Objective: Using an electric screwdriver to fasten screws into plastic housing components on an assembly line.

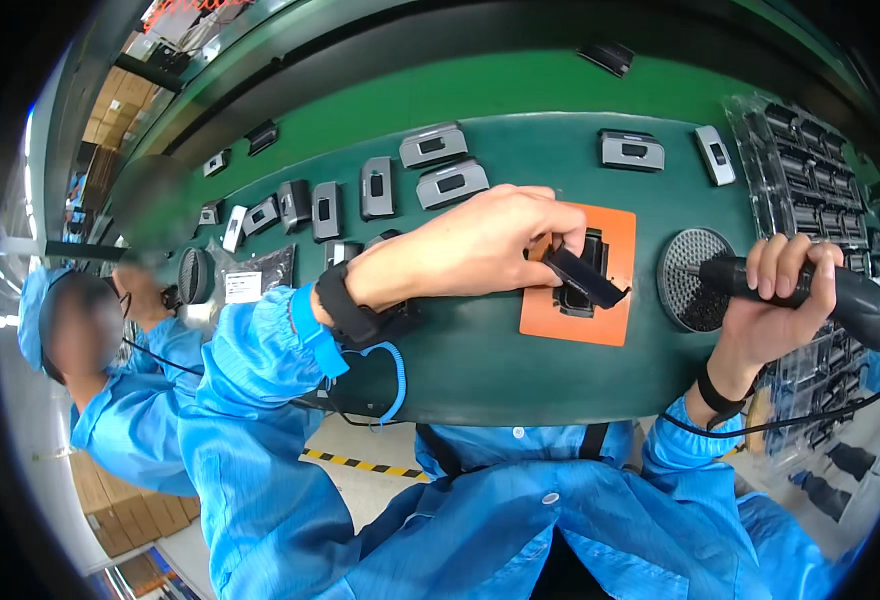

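My left hand [505, 240] pinches a flat black plastic part [590, 281] by its edge, tilted over an orange fixture plate [614, 232]. In the plate's recess sits a black piece, partly covered by the held part and my fingers. My right hand [778, 305] grips a black electric screwdriver [859, 302] from above. The tool's bit points left over a round grey dish [682, 243], which holds small black screws [701, 309] and has a surface full of holes. Whether the bit touches a screw I cannot tell.
Several grey-and-black housings [378, 188] stand across the green bench [520, 375]. Clear plastic trays of black parts [810, 175] line the right side. The screwdriver's cable [810, 428] loops by my right wrist; a coiled blue cord [398, 385] hangs near my left. A co-worker [130, 400] sits at left.
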Demonstrator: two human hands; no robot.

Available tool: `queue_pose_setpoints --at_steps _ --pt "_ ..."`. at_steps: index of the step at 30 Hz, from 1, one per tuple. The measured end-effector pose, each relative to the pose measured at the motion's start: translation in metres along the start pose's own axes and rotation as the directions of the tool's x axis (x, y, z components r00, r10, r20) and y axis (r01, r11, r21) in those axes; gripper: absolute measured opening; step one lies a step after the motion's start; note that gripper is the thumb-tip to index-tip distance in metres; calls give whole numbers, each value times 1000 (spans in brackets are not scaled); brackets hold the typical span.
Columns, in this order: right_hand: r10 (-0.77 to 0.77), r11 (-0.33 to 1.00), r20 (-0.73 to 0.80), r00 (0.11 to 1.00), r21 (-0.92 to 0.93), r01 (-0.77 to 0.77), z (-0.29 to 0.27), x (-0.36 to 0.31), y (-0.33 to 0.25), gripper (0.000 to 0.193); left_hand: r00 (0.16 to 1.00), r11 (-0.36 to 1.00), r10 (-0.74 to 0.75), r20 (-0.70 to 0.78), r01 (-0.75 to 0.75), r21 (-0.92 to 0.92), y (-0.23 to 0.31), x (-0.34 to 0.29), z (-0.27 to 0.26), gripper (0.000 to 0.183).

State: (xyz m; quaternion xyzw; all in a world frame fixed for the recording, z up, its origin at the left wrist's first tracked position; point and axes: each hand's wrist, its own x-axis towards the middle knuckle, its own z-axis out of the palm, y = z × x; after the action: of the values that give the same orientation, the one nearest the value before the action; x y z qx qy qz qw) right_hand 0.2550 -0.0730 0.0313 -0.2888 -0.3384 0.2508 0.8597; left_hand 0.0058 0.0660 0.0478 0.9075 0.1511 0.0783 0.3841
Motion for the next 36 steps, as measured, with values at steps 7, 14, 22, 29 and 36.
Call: queue_pose_setpoints --at_steps 7,14,22,29,36 --pt "-20 999 -34 999 -51 18 -8 0 -6 17 920 857 352 173 -391 335 -7 20 -1 13" --pt "-28 997 42 999 -64 31 -11 -1 -9 21 779 561 519 353 -621 547 -14 29 4 6" --pt "-40 989 271 962 -123 76 -22 18 -36 28 977 726 35 213 -171 666 44 -9 46 48" --pt "85 961 399 913 -274 30 -12 19 0 20 992 834 -108 -61 124 537 34 -24 78 59" --pt "155 959 398 904 -282 -40 -21 19 3 25 982 888 -189 -13 176 425 34 -21 74 58"
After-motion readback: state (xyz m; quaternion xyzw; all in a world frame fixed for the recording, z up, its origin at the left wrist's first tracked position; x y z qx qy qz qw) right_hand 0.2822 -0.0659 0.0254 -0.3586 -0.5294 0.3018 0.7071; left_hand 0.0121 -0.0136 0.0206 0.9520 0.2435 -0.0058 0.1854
